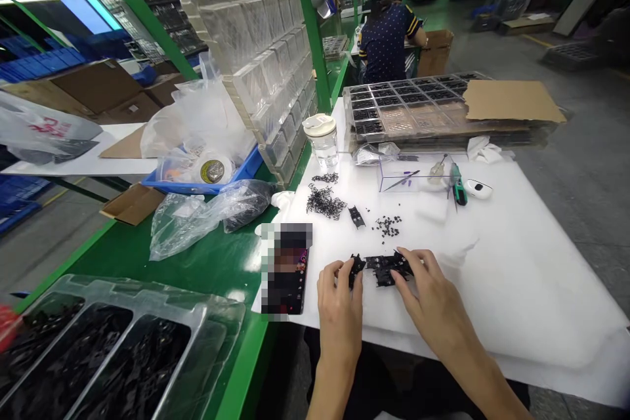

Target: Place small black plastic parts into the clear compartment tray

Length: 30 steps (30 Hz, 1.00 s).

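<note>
On the white work surface, my left hand (340,298) grips a small black plastic part (357,265) between thumb and fingers. My right hand (433,292) has its thumb and forefinger on a group of flat black plastic parts (386,268) lying side by side. The left part sits close to this group's left edge. Beyond my hands lies a single black plastic piece (357,217). To its right are several tiny black bits (388,226), and to its left a heap of thin black clips or frames (325,202).
A phone (285,269) lies left of my hands. Farther back stand a lidded clear jar (322,138), a clear box (413,174), a green-handled tool (459,185) and stacked trays (413,108). A tray of black parts (197,321) fills the lower left. Another person (386,39) sits beyond.
</note>
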Each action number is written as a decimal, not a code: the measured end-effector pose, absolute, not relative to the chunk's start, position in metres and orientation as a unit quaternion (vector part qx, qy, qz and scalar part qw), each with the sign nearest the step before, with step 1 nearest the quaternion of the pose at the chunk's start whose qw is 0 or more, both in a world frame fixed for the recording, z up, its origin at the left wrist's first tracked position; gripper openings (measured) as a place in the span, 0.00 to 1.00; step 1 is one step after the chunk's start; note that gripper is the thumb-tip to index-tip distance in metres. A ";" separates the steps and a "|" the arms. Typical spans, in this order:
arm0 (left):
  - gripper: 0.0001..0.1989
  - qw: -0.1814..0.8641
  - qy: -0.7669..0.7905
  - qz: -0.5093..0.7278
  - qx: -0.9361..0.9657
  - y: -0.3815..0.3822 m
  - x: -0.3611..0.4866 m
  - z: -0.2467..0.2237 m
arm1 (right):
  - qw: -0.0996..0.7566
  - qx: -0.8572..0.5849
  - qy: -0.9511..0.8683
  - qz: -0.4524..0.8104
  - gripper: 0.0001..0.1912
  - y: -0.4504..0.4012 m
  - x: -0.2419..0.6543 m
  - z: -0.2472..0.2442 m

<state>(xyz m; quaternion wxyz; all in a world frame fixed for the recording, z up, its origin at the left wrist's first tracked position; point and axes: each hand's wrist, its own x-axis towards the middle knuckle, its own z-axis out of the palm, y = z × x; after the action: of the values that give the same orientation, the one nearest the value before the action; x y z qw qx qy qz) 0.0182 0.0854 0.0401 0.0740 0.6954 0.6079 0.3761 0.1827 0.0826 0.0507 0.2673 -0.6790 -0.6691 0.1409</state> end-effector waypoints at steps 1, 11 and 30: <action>0.13 0.075 0.605 0.382 0.694 0.085 0.018 0.040 | 0.271 -0.679 -0.668 0.142 0.20 0.083 0.184 0.050; 0.13 0.089 0.564 0.398 0.718 0.083 0.012 0.038 | 0.267 -0.620 -0.732 0.094 0.20 0.083 0.181 0.047; 0.13 0.101 0.520 0.427 0.733 0.083 0.005 0.030 | 0.307 -0.617 -0.715 0.116 0.15 0.095 0.168 0.047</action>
<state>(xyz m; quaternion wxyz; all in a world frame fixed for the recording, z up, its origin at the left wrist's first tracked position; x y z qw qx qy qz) 0.0052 0.0831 0.0303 0.1008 0.7333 0.5195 0.4268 0.1683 0.0946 0.0465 0.3074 -0.6166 -0.7155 0.1160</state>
